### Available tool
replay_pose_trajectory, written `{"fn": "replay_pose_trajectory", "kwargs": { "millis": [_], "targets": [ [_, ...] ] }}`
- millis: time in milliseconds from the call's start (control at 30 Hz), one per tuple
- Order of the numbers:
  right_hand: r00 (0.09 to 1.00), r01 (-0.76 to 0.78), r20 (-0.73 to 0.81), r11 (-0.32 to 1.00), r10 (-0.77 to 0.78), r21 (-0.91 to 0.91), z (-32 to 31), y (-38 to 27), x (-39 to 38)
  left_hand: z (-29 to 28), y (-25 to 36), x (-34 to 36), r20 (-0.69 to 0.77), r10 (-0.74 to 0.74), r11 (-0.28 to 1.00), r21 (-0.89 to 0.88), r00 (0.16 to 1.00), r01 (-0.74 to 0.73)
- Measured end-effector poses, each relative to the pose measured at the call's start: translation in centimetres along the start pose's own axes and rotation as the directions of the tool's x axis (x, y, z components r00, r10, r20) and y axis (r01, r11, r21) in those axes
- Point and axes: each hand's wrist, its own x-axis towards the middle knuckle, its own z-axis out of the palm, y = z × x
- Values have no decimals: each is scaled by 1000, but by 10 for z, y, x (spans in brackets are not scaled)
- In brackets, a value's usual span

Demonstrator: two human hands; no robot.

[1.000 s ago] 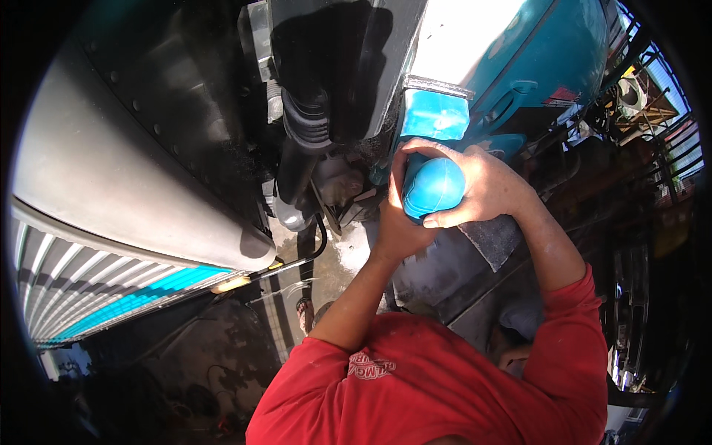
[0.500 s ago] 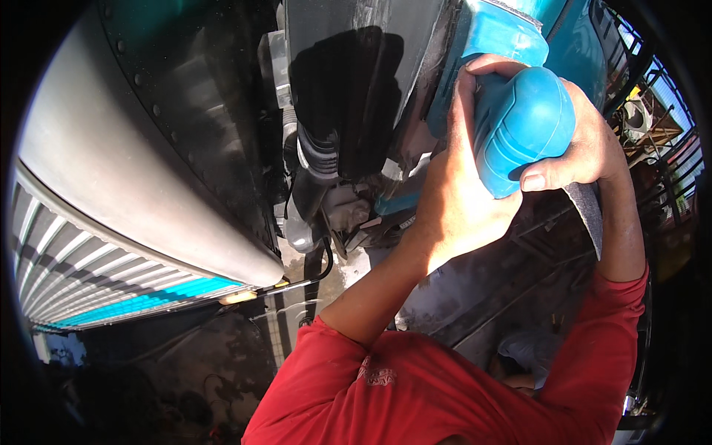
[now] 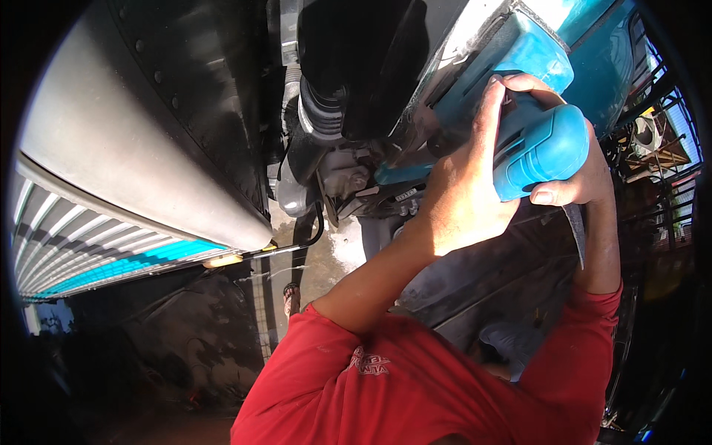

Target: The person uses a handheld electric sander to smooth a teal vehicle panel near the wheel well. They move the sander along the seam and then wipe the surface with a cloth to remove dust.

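Both my hands grip a blue power tool (image 3: 545, 148) with a rounded, grooved casing; its exact kind I cannot tell. My left hand (image 3: 471, 196) wraps the near left side, its index finger stretched up along the casing. My right hand (image 3: 586, 174) closes around the right side, the thumb pressed on the lower front. The tool's far end is hidden behind the casing and my fingers, close to a dusty blue body panel (image 3: 538, 55). Below my right hand, beside the wrist, a thin grey pointed strip (image 3: 575, 236) hangs down.
A large grey curved panel (image 3: 133, 133) with a striped grille (image 3: 81, 237) fills the left. Dark bodywork (image 3: 363, 67), a ribbed hose (image 3: 320, 107) and a bent pipe (image 3: 297, 189) lie between. A sandalled foot (image 3: 291, 299) stands on the floor. Metal railings (image 3: 675, 148) rise at right.
The tool and both hands appear slightly lower and further right, beside the same blue panel. The tool's casing has turned a little. The view has shifted, bringing a sandalled foot into clearer sight.
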Motion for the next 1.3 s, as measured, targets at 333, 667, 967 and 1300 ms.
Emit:
{"fn": "replay_pose_trajectory", "kwargs": {
  "millis": [333,667,967,1300],
  "targets": [
    [977,-197,-71,978,201,62,88,42,-47,-1,-63,-71,55,-194,956,235,979,176],
    [520,-212,-307,469,797,857,293,65,-290,-10,-75,-151,371,-362,932,167,855,321],
    [-196,591,300,-132,934,796,644,5,-667,142,-127,-261,744,-492,812,206,452,545],
    [-522,-392,99,-341,847,855,634,-64,-878,446,-79,-300,733,-613,788,592,-294,-167]
  ]
}}
